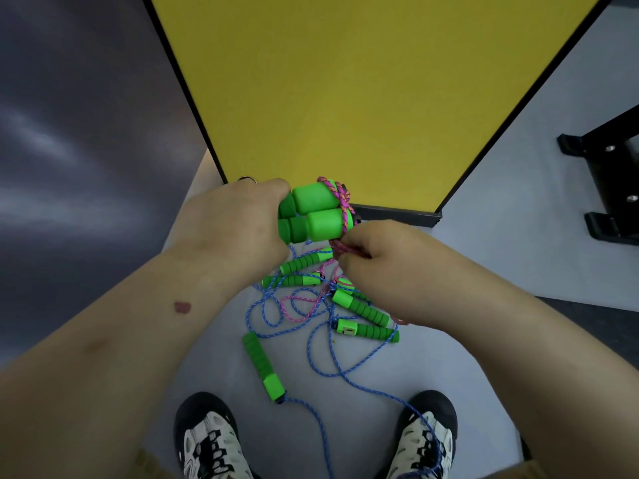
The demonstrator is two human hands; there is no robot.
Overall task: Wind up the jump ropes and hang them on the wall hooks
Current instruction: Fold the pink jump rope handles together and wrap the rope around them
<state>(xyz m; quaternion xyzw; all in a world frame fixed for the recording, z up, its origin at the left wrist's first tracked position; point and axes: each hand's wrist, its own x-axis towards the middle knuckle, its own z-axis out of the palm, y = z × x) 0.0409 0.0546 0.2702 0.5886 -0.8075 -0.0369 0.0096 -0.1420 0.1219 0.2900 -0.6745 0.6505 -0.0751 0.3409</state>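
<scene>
My left hand (231, 216) grips two green jump-rope handles (313, 212) side by side, with pink cord (340, 198) wound around their far ends. My right hand (377, 250) pinches the loose pink cord just below the handles. On the grey floor beneath lies a tangle of blue rope (323, 361) and pink rope (301, 307) with several more green handles (361, 307). One handle (262, 366) lies apart toward my feet. No wall hooks are in view.
A yellow panel with a black frame (345, 98) stands straight ahead. A dark wall is to the left. A black metal stand (608, 188) sits at the right. My two shoes (211, 440) flank the blue rope at the bottom.
</scene>
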